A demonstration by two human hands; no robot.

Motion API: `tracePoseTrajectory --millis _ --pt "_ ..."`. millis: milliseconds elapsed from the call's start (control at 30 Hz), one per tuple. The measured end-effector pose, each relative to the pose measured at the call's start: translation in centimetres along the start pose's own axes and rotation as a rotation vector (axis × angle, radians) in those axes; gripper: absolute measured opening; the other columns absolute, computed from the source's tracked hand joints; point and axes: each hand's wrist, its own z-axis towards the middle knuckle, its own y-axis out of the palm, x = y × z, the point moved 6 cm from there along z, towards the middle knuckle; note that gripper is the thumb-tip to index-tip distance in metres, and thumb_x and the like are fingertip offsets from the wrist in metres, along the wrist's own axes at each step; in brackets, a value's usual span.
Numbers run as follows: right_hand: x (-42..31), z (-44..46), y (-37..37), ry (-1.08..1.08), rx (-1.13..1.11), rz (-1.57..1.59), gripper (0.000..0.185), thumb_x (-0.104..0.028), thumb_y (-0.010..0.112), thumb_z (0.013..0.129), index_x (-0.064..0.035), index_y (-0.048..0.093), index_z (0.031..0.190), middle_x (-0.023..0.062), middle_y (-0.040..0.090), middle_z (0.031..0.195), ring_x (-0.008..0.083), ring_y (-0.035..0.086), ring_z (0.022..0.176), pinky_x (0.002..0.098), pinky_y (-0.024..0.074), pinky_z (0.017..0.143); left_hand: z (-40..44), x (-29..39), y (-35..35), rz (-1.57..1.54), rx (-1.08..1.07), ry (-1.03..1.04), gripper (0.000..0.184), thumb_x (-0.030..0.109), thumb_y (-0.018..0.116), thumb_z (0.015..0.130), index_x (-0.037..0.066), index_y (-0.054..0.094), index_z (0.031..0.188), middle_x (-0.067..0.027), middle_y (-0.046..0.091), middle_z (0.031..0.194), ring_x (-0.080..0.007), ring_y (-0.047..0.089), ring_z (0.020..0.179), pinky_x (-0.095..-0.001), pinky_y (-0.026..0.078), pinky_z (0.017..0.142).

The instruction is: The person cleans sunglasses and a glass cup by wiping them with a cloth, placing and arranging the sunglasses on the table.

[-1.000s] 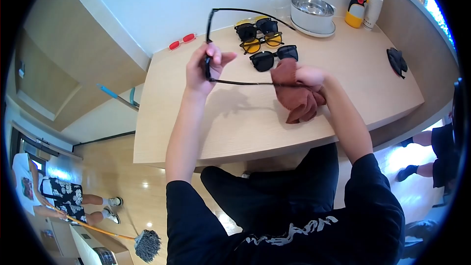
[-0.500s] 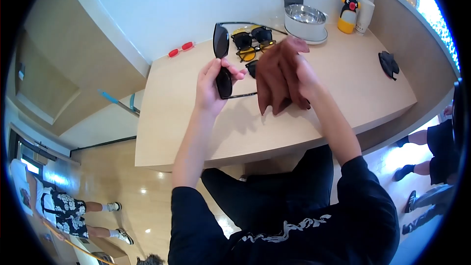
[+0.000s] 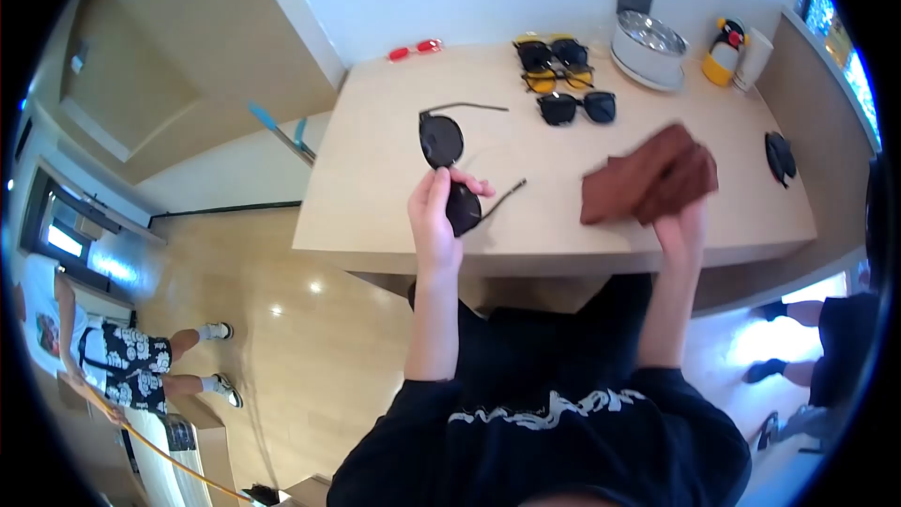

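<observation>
My left hand (image 3: pixel 439 209) pinches a pair of black sunglasses (image 3: pixel 441 140) near the nose bridge, holding them above the table with both temples unfolded toward the right. A brown cloth (image 3: pixel 648 178) is draped over my right hand (image 3: pixel 682 228), which grips it from below; most of the fingers are hidden by it. Beyond the hands lie black sunglasses (image 3: pixel 576 109), yellow-lensed glasses (image 3: pixel 559 81) and another dark pair (image 3: pixel 554 54), stacked in a column on the table (image 3: pixel 375 188).
Small red glasses (image 3: pixel 415 50) lie near the wall. A steel-lined white bowl (image 3: pixel 650 45), a penguin figure (image 3: pixel 725 52) and a white cup (image 3: pixel 753 60) stand at the back right. A folded black item (image 3: pixel 779 159) is at the right edge. A person (image 3: pixel 131 357) holds a pole at left.
My right hand has moved away to the right with the cloth, so the two hands are farther apart. The sunglasses have tilted, and the black pair behind is now uncovered. The camera view has shifted.
</observation>
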Motion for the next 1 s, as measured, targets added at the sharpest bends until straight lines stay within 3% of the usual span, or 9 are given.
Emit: tracePoseTrajectory --millis 100,167,233,300,367,433,567,733,1000 --pt "1.1 2.0 1.6 -0.093 -0.086 0.074 0.040 -0.032 0.041 0.093 -0.0084 0.039 0.126 0.0098 0.046 0.120 0.0199 0.047 0.111 0.0368 0.0424 0.092 -0.5 -0.4 2.1 0.047 -0.008 -0.010 0.026 0.019 0.041 0.093 0.000 0.052 0.079 -0.0106 0.057 0.070 -0.0234 0.060 0.068 -0.0390 0.047 0.078" --pt "4.0 1.7 5.6 -0.110 -0.366 0.243 0.039 -0.031 0.044 0.092 -0.0045 0.043 0.121 0.0078 0.055 0.108 0.0157 0.055 0.097 0.0316 0.0468 0.084 -0.6 -1.0 3.6 0.133 -0.048 -0.038 0.026 0.019 0.040 0.093 0.000 0.051 0.078 -0.0118 0.058 0.072 -0.0233 0.061 0.070 -0.0361 0.048 0.076" --pt "5.5 -1.3 9.5 -0.166 -0.222 -0.917 0.038 -0.025 0.053 0.088 -0.0001 0.046 0.116 0.0058 0.059 0.098 0.0131 0.058 0.084 0.0255 0.0475 0.076 -1.0 -2.3 5.0 0.118 -0.142 -0.044 0.023 0.017 0.044 0.092 -0.003 0.054 0.085 -0.0128 0.060 0.080 -0.0210 0.061 0.078 -0.0327 0.047 0.077" --pt "6.8 -3.5 13.1 -0.324 -0.525 -0.607 0.032 -0.012 0.061 0.081 0.0020 0.049 0.108 0.0075 0.061 0.097 0.0134 0.058 0.087 0.0276 0.0475 0.074 -2.0 -1.1 7.1 0.389 0.023 0.303 0.022 0.014 0.047 0.089 -0.006 0.055 0.092 -0.0121 0.062 0.081 -0.0219 0.061 0.077 -0.0286 0.046 0.072" --pt "7.1 -4.1 11.9 -0.270 -0.420 -0.530 0.030 -0.013 0.064 0.080 0.0024 0.053 0.104 0.0077 0.062 0.094 0.0121 0.058 0.086 0.0261 0.0473 0.073 -2.3 -3.3 5.7 0.453 -0.062 0.164 0.023 0.014 0.051 0.087 -0.006 0.056 0.097 -0.0129 0.063 0.084 -0.0219 0.060 0.079 -0.0284 0.045 0.073" --pt "6.7 -3.4 10.2 -0.223 -0.314 -0.453 0.029 -0.014 0.066 0.078 0.0029 0.057 0.099 0.0080 0.062 0.092 0.0108 0.058 0.085 0.0246 0.0471 0.072 -2.8 -2.4 6.9 0.623 -0.114 0.375 0.020 0.012 0.050 0.087 -0.005 0.058 0.095 -0.0127 0.063 0.084 -0.0210 0.060 0.078 -0.0284 0.045 0.072" --pt "6.8 -3.3 6.6 0.000 -0.339 -0.599 0.023 -0.014 0.066 0.079 0.0036 0.061 0.091 0.0060 0.064 0.083 0.0092 0.059 0.077 0.0228 0.0470 0.070 -4.1 -3.6 8.2 0.699 -0.185 0.302 0.016 0.007 0.049 0.085 -0.002 0.058 0.093 -0.0156 0.061 0.075 -0.0239 0.060 0.069 -0.0312 0.045 0.065" --pt "6.3 -3.8 4.2 0.269 -0.464 -0.089 0.015 -0.010 0.063 0.080 0.0022 0.062 0.089 0.0053 0.064 0.084 0.0106 0.059 0.074 0.0227 0.0467 0.066 -5.3 -3.9 10.5 0.746 -0.321 0.204 0.012 0.005 0.049 0.083 -0.002 0.058 0.086 -0.0175 0.059 0.068 -0.0300 0.059 0.062 -0.0339 0.045 0.059" --pt "2.4 -2.4 1.9 0.198 -0.330 -0.128 0.016 -0.010 0.061 0.082 0.0014 0.060 0.092 0.0073 0.064 0.085 0.0118 0.060 0.074 0.0224 0.0479 0.064 -6.5 -4.4 13.9 0.856 -0.494 0.143 0.013 0.004 0.046 0.084 -0.001 0.054 0.074 -0.0177 0.055 0.064 -0.0348 0.054 0.058 -0.0368 0.042 0.054"
